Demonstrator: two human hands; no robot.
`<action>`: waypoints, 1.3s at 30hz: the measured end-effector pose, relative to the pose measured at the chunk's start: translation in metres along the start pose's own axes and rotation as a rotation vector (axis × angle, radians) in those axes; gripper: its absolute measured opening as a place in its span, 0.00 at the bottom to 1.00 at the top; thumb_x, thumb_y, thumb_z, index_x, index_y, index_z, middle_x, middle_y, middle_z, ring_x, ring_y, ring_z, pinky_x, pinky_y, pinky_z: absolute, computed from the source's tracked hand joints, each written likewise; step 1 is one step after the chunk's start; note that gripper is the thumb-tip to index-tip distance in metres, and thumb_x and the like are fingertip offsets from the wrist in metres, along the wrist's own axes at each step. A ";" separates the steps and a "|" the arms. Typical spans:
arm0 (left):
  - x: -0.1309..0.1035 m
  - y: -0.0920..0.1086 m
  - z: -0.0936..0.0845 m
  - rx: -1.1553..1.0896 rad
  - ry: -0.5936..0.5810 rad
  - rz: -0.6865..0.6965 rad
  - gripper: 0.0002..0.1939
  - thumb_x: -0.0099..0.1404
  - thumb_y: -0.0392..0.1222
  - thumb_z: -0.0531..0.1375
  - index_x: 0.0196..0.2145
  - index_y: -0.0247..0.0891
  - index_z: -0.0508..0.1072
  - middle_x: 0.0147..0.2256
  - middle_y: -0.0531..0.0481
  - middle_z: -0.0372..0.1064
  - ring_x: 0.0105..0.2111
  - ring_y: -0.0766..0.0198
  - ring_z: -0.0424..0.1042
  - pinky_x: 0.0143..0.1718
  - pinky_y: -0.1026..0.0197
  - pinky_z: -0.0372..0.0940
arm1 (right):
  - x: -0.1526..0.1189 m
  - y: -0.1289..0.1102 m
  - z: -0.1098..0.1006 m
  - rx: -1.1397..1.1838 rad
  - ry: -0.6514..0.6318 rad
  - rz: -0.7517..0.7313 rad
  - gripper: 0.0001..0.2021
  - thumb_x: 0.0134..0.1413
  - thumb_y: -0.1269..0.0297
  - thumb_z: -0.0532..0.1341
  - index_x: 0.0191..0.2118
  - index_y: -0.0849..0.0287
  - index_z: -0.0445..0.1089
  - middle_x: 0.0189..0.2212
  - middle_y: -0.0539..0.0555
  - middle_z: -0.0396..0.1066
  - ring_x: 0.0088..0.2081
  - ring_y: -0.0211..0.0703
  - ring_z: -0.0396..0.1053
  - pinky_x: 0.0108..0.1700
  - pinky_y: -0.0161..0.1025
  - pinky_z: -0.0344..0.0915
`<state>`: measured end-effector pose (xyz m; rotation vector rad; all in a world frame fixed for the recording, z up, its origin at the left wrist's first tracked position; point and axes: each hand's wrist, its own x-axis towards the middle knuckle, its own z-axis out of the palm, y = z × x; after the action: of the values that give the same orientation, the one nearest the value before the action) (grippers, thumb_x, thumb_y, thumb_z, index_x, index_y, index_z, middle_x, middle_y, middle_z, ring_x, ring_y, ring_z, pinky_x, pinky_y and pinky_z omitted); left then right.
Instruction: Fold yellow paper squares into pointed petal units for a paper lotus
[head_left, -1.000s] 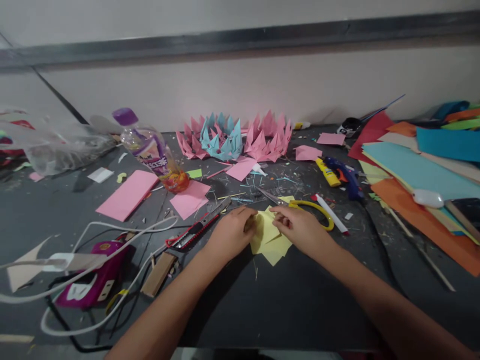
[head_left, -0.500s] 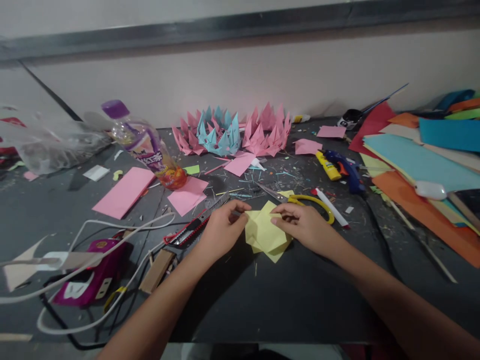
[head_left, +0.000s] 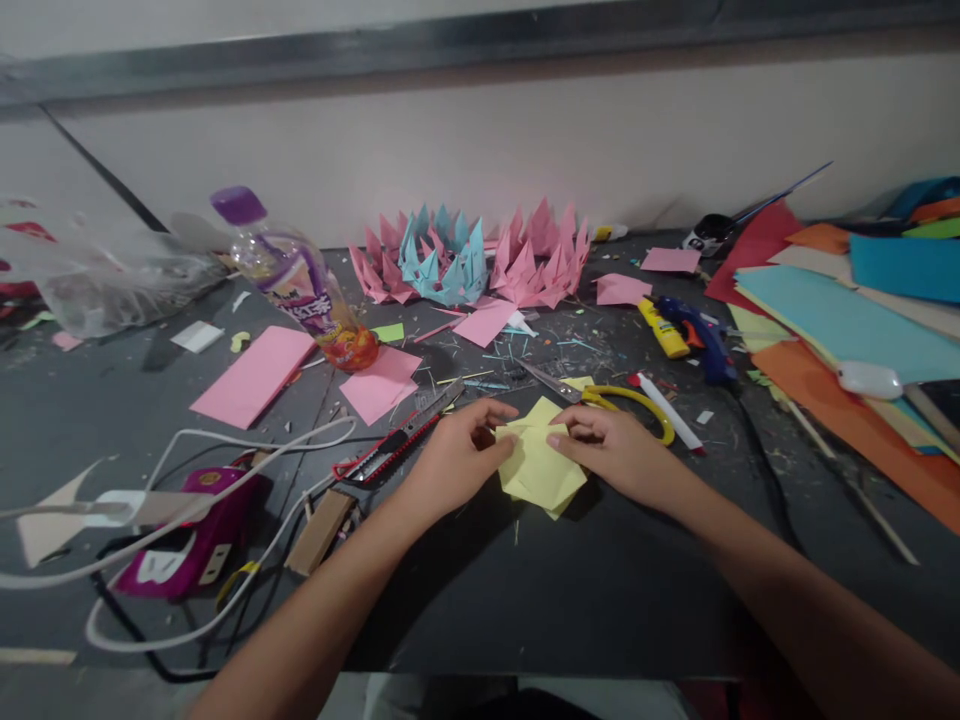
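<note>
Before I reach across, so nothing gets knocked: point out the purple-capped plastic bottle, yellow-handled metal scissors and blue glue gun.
Purple-capped plastic bottle [head_left: 301, 298], head view: label.
Yellow-handled metal scissors [head_left: 562, 388], head view: blades.
Blue glue gun [head_left: 718, 362], head view: grip.

fingers [head_left: 499, 453] partly hide the yellow paper [head_left: 538, 468], and the left edge cuts off the plastic bag [head_left: 112, 287].

Looks like a papercraft workspace, with a dark worktop [head_left: 480, 610] set against a plain wall [head_left: 465, 150] and littered with paper scraps [head_left: 577, 345]. Holds 1 light-blue folded-paper ring [head_left: 442, 278] and 2 pink folded-paper rings [head_left: 541, 268], all spiky. Has craft tools lying about: yellow-handled scissors [head_left: 655, 406], a retractable box cutter [head_left: 390, 448], a blue glue gun [head_left: 709, 345]. Carries coloured paper sheets [head_left: 862, 320] at the right. Could be in a home, school or business; impossible to tell.
</note>
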<state>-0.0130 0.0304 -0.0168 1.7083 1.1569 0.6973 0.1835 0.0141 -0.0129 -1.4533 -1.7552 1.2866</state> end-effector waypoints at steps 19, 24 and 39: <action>-0.005 0.007 -0.003 0.176 -0.165 0.025 0.07 0.59 0.36 0.56 0.33 0.37 0.73 0.27 0.52 0.68 0.25 0.68 0.64 0.25 0.66 0.59 | -0.003 0.002 -0.001 -0.058 -0.037 -0.043 0.07 0.52 0.63 0.56 0.35 0.58 0.67 0.25 0.51 0.70 0.28 0.40 0.68 0.29 0.36 0.63; -0.005 0.008 0.000 0.418 -0.183 0.115 0.07 0.60 0.37 0.56 0.27 0.36 0.72 0.28 0.51 0.69 0.27 0.67 0.66 0.28 0.65 0.59 | -0.005 -0.002 0.000 -0.139 -0.126 -0.054 0.08 0.53 0.62 0.56 0.31 0.59 0.69 0.23 0.50 0.69 0.26 0.38 0.65 0.27 0.34 0.59; -0.003 0.001 0.004 0.590 -0.274 0.245 0.04 0.59 0.34 0.57 0.32 0.38 0.71 0.33 0.51 0.69 0.34 0.63 0.69 0.35 0.62 0.63 | -0.004 0.015 0.004 -0.571 -0.136 -0.459 0.11 0.58 0.71 0.52 0.35 0.58 0.72 0.34 0.55 0.73 0.36 0.42 0.70 0.38 0.39 0.66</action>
<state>-0.0107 0.0265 -0.0173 2.3847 1.0247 0.2507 0.1884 0.0088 -0.0276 -1.1315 -2.5015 0.6840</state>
